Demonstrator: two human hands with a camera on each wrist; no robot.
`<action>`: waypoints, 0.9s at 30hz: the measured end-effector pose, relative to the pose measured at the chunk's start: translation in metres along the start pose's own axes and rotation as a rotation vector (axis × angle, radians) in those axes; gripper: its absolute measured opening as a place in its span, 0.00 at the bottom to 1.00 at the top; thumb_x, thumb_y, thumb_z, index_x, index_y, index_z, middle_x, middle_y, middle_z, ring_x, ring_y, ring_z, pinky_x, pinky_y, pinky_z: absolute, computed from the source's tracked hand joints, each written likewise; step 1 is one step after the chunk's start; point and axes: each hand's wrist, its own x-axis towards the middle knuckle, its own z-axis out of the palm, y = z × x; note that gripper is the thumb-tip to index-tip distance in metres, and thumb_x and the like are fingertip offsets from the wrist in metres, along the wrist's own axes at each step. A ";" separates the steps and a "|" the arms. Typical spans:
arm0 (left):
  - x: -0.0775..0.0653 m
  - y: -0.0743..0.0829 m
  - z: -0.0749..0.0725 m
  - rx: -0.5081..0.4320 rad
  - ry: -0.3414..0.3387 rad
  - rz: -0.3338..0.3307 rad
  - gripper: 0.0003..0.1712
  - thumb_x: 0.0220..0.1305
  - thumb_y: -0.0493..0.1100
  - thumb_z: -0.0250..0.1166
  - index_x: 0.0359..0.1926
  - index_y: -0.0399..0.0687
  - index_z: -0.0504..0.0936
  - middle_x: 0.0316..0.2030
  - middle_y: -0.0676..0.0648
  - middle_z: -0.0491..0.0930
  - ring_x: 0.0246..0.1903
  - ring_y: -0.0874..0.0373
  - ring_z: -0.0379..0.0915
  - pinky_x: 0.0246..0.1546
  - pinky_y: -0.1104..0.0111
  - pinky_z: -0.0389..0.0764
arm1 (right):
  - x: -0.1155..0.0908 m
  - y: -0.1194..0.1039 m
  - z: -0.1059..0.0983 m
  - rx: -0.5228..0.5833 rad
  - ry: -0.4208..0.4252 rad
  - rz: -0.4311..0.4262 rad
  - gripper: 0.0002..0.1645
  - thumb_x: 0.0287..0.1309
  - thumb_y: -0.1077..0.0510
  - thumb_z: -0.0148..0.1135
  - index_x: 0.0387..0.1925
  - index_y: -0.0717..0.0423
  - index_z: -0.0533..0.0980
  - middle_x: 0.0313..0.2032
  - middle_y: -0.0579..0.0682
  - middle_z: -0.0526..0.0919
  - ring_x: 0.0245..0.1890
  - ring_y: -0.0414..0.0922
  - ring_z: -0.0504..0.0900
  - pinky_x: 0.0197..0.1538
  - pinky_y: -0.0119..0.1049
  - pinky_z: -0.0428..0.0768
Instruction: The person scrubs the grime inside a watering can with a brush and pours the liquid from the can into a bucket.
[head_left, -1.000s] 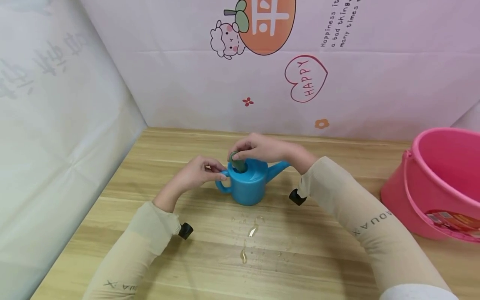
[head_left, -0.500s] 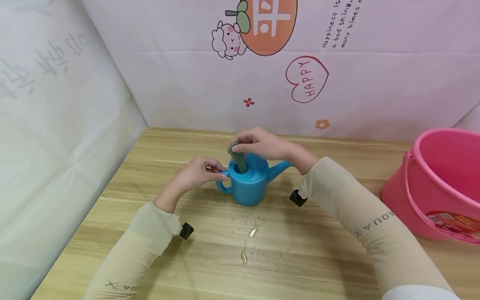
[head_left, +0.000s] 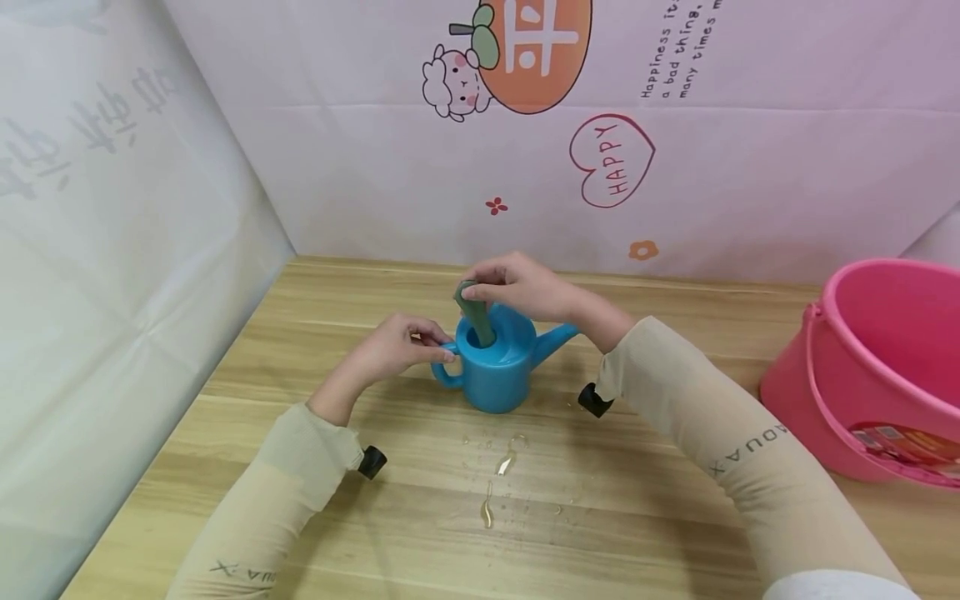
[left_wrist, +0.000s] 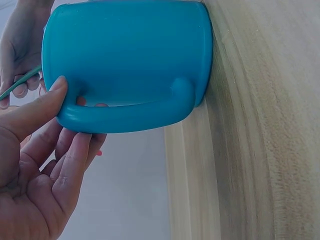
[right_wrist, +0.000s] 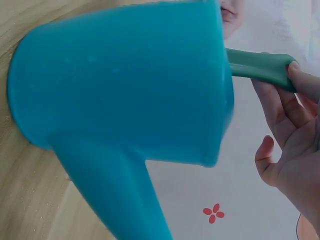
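A blue watering can (head_left: 498, 383) stands upright on the wooden table, its spout to the right. My left hand (head_left: 392, 343) pinches the top of the can's handle (left_wrist: 125, 118) between thumb and fingers, as the left wrist view shows. Above the can's mouth, my right hand (head_left: 525, 288) pinches the upper end of a green tool with a flat, slightly flared handle (right_wrist: 262, 66). It leans a little in the opening, and its lower end is hidden inside the can, so its kind cannot be told.
At the right stands a large pink bucket (head_left: 825, 392) with a carrying handle. Small water puddles (head_left: 488, 507) and drops lie on the wooden table (head_left: 405, 533) in front of the can. A printed white sheet (head_left: 375, 167) rises behind the table, with another sheet at the left.
My right hand has risen a little, drawing the green tool partly up, so more of it shows above the can's mouth. My left hand and the watering can have stayed in place.
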 end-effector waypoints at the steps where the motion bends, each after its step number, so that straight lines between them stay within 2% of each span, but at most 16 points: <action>1: 0.000 0.000 0.000 0.001 0.000 0.000 0.11 0.68 0.40 0.71 0.45 0.36 0.88 0.40 0.45 0.86 0.39 0.52 0.78 0.46 0.53 0.82 | 0.000 0.001 0.001 -0.012 -0.009 -0.003 0.14 0.75 0.61 0.57 0.54 0.65 0.82 0.42 0.52 0.88 0.42 0.48 0.85 0.52 0.45 0.82; 5: -0.001 0.001 -0.001 0.004 0.004 -0.010 0.11 0.68 0.40 0.71 0.45 0.36 0.88 0.39 0.45 0.86 0.38 0.52 0.77 0.46 0.49 0.81 | 0.001 0.004 0.006 -0.066 -0.045 -0.012 0.14 0.75 0.61 0.58 0.54 0.64 0.82 0.45 0.52 0.87 0.42 0.48 0.83 0.51 0.43 0.82; 8: -0.001 0.001 -0.001 0.002 0.001 -0.015 0.11 0.68 0.40 0.70 0.45 0.36 0.88 0.38 0.45 0.86 0.38 0.52 0.77 0.46 0.48 0.81 | 0.000 0.003 0.006 -0.048 -0.060 -0.005 0.14 0.75 0.61 0.58 0.54 0.64 0.82 0.45 0.51 0.87 0.42 0.49 0.82 0.52 0.44 0.82; 12: -0.001 0.002 -0.001 0.001 -0.006 -0.016 0.11 0.68 0.40 0.70 0.45 0.36 0.88 0.39 0.45 0.86 0.39 0.52 0.77 0.47 0.49 0.81 | -0.002 0.000 0.001 -0.003 -0.031 -0.007 0.14 0.75 0.62 0.57 0.54 0.65 0.81 0.43 0.52 0.87 0.43 0.49 0.85 0.54 0.46 0.82; 15: 0.000 0.003 -0.001 0.006 -0.003 -0.015 0.10 0.68 0.40 0.70 0.44 0.36 0.88 0.39 0.45 0.86 0.39 0.52 0.76 0.46 0.50 0.81 | -0.002 -0.001 0.003 -0.019 -0.015 -0.008 0.14 0.75 0.62 0.58 0.54 0.66 0.81 0.42 0.52 0.87 0.42 0.49 0.84 0.52 0.44 0.81; 20: 0.000 0.003 -0.001 -0.008 -0.008 -0.005 0.10 0.68 0.40 0.71 0.43 0.35 0.88 0.37 0.46 0.86 0.37 0.52 0.77 0.46 0.48 0.80 | -0.004 -0.008 0.011 -0.050 0.029 0.061 0.14 0.74 0.60 0.59 0.53 0.65 0.82 0.35 0.51 0.87 0.36 0.49 0.81 0.45 0.43 0.80; 24: 0.000 0.002 0.000 -0.016 -0.010 0.004 0.09 0.68 0.39 0.70 0.43 0.35 0.88 0.37 0.46 0.86 0.38 0.52 0.77 0.47 0.47 0.80 | -0.006 -0.015 0.013 -0.052 0.096 0.089 0.14 0.73 0.61 0.60 0.53 0.65 0.82 0.33 0.51 0.87 0.36 0.50 0.83 0.46 0.45 0.81; 27: 0.000 0.002 0.001 -0.013 -0.007 0.000 0.09 0.68 0.39 0.70 0.43 0.36 0.88 0.37 0.46 0.85 0.38 0.52 0.76 0.46 0.47 0.80 | -0.007 -0.015 0.015 -0.070 0.106 0.105 0.14 0.73 0.61 0.60 0.52 0.64 0.82 0.32 0.50 0.87 0.36 0.49 0.83 0.45 0.44 0.81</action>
